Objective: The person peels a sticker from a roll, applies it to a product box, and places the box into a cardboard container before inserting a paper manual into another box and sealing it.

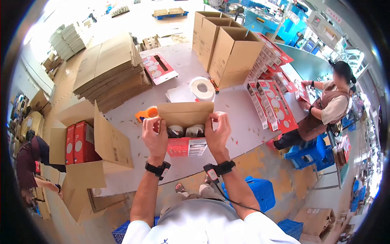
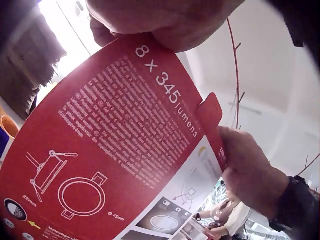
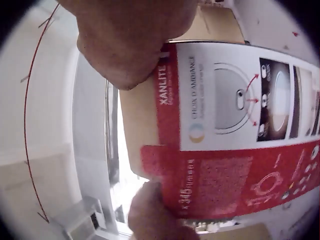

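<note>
A red retail box point(image 1: 178, 148) stands upright and open at the table's near edge. Its tall brown flap point(image 1: 185, 112) is raised, and round white-and-dark items point(image 1: 195, 130) show inside. My left hand point(image 1: 155, 137) pinches the box at its left upper edge, beside the flap. At the opposite corner my right hand point(image 1: 217, 132) grips the edge between thumb and fingers. Printed text and a ring-light drawing cover the red side point(image 2: 115, 125) in the left wrist view. From the right wrist, the white printed panel point(image 3: 215, 100) and a small red side tab point(image 3: 151, 159) are visible.
An open carton point(image 1: 115, 142) holding red boxes stands left, before stacked flattened cartons point(image 1: 109, 61). An orange tape dispenser point(image 1: 147, 114) and white label roll point(image 1: 202, 88) lie beyond the box. Tall cartons point(image 1: 231, 57) and flat red boxes point(image 1: 276, 105) are farther right, near another person point(image 1: 331, 97).
</note>
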Motion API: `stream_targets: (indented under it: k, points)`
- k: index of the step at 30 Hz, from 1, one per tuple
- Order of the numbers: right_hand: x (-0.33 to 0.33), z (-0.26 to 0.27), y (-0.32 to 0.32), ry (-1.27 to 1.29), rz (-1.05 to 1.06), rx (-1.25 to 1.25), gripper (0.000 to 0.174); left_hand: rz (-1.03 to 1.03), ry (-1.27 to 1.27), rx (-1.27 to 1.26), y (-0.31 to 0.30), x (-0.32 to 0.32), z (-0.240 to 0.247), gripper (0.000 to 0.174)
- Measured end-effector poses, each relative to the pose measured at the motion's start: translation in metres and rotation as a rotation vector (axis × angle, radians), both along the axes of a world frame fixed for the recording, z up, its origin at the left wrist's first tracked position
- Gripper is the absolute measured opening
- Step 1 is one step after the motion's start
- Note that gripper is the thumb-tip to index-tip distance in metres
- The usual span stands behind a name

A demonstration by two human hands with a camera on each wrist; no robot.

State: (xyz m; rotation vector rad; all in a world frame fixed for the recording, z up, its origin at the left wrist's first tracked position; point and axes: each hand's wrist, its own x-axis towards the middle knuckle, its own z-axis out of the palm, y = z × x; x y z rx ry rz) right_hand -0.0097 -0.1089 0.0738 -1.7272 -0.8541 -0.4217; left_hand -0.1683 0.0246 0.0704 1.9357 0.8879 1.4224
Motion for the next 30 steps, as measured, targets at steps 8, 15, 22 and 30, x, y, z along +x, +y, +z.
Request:
stream_targets:
  k: [8,15,22,30]
  points:
    - [0.013,0.016,-0.032,0.032,0.37,-0.143,0.046,-0.336,-0.332,-0.2,0.018,-0.003,-0.031,0.032]
    - [0.038,0.031,-0.055,0.04,0.721,-0.348,0.061,-0.653,-0.07,-0.041,0.013,-0.057,-0.038,0.072]
    - [0.044,0.037,-0.06,0.065,0.882,-0.468,0.056,-0.699,0.11,-0.049,0.018,-0.066,-0.028,0.07]
    - [0.044,0.03,-0.067,-0.222,0.85,-0.383,0.045,-0.824,0.121,-0.099,0.019,-0.074,-0.014,0.051]
